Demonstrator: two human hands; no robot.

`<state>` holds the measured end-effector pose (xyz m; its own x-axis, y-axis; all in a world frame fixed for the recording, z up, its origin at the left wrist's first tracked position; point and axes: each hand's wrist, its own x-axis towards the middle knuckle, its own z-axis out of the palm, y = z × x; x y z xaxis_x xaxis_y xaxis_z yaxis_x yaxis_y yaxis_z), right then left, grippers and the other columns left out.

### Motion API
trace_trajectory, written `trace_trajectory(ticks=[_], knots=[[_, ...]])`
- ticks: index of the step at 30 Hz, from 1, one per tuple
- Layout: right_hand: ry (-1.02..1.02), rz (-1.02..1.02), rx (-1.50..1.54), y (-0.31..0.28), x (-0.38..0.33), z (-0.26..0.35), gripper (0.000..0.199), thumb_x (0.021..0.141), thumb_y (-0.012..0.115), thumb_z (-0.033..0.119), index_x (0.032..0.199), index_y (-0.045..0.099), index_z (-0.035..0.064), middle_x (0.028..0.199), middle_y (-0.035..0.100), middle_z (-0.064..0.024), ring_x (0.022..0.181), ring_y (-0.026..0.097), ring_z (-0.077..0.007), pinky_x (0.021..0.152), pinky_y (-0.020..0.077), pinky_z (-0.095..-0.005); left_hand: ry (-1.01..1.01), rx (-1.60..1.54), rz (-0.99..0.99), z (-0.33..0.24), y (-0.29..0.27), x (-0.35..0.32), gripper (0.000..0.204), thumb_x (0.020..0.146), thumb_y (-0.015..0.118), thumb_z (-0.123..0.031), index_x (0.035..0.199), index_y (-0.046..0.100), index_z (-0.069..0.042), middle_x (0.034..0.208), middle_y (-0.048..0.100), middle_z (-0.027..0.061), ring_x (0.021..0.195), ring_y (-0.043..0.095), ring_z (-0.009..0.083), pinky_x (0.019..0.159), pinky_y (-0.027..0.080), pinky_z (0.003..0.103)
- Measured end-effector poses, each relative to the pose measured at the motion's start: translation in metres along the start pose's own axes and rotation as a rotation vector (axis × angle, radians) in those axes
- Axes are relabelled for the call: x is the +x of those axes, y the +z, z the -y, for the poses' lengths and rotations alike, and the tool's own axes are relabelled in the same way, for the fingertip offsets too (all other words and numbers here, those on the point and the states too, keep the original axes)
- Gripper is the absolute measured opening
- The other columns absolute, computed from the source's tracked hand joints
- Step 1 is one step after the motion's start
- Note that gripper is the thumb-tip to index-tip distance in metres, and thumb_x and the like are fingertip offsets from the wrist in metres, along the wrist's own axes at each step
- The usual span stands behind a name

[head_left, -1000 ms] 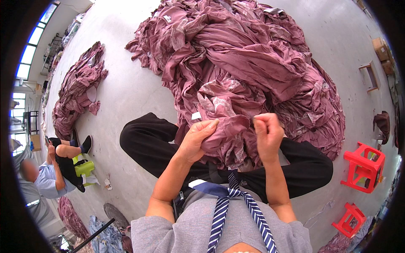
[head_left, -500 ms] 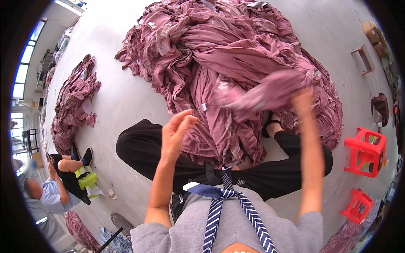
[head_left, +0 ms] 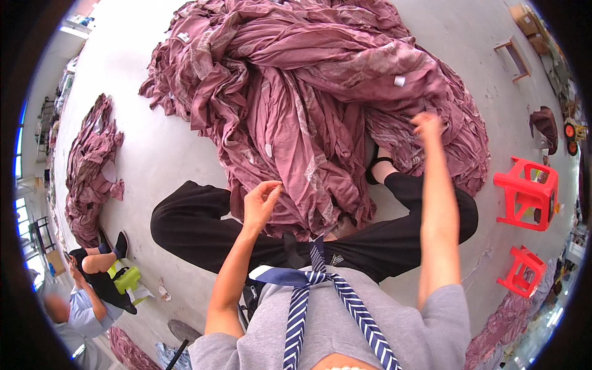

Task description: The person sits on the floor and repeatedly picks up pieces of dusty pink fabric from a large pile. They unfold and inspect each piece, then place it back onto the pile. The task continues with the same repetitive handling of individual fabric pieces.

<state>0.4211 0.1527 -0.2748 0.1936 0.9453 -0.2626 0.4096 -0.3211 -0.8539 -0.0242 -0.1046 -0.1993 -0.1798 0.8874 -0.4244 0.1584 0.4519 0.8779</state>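
A large heap of dusty-pink crumpled cloth (head_left: 283, 117), with white tags and pale patterned patches, spreads on the floor before me and reaches in between my bent legs. My left hand (head_left: 260, 205) hovers over the near left part of the heap, thumb and forefinger loosely curved toward each other with a small gap. I see nothing in it. My right hand (head_left: 430, 126) is above the right side of the heap, fingers bent loosely toward the left and slightly apart, slightly blurred. No cloth hangs from it. A white tag (head_left: 399, 81) lies beyond that hand.
Two red plastic stools (head_left: 527, 194) stand at the right, near a small wooden frame (head_left: 513, 58) and cardboard boxes (head_left: 524, 20). A smaller pink cloth pile (head_left: 92, 166) lies at the left. Below it sits another person (head_left: 92, 302) beside a lime-green object (head_left: 127, 280).
The pink cloth that swung blurred from my right hand now lies on the heap. My right hand has moved up and left. The view has shifted slightly.
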Motion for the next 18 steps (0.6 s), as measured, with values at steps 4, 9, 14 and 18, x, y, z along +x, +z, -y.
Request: trace_trajectory(ticks=[4, 9, 14, 18], knots=[[0.259, 0.007, 0.15, 0.12, -0.077, -0.062, 0.03, 0.087, 0.059, 0.029, 0.079, 0.061, -0.0004, 0.069, 0.066, -0.0094, 0.053, 0.059, -0.0163, 0.053, 0.0479, -0.0288, 0.046, 0.18, 0.075, -0.001, 0.022, 0.009, 0.02, 0.086, 0.061, -0.011, 0.103, 0.063, -0.001, 0.083, 0.062, -0.0011, 0.072, 0.052, 0.0039, 0.065, 0.043, 0.019], [-0.025, 0.076, -0.117, 0.215, -0.144, -0.026, 0.057, 0.069, 0.073, 0.041, 0.101, 0.059, -0.0043, 0.099, 0.064, -0.0188, 0.095, 0.06, -0.0262, 0.079, 0.0468, -0.0358, 0.06, 0.202, 0.102, -0.003, 0.043, 0.012, 0.02, 0.086, 0.061, -0.011, 0.102, 0.063, 0.0, 0.084, 0.063, 0.0, 0.073, 0.053, 0.0044, 0.065, 0.044, 0.02], [0.466, 0.208, 0.468, 0.169, -0.121, -0.013, 0.017, 0.073, 0.067, 0.021, 0.078, 0.063, 0.0051, 0.074, 0.062, -0.0017, 0.062, 0.056, -0.0109, 0.058, 0.0447, -0.0244, 0.13, 0.246, 0.128, -0.014, 0.058, 0.032, 0.02, 0.085, 0.061, -0.012, 0.101, 0.064, 0.0, 0.086, 0.065, 0.0025, 0.072, 0.054, 0.006, 0.065, 0.045, 0.022], [0.299, 0.348, 0.94, 0.062, -0.118, 0.062, 0.011, 0.076, 0.066, 0.011, 0.087, 0.064, 0.0083, 0.077, 0.063, 0.0027, 0.058, 0.055, -0.0075, 0.057, 0.0465, -0.0199, 0.154, 0.048, 0.026, -0.008, 0.061, 0.069, 0.025, 0.086, 0.062, -0.016, 0.106, 0.062, -0.002, 0.092, 0.064, 0.0021, 0.078, 0.056, 0.0067, 0.069, 0.046, 0.022]])
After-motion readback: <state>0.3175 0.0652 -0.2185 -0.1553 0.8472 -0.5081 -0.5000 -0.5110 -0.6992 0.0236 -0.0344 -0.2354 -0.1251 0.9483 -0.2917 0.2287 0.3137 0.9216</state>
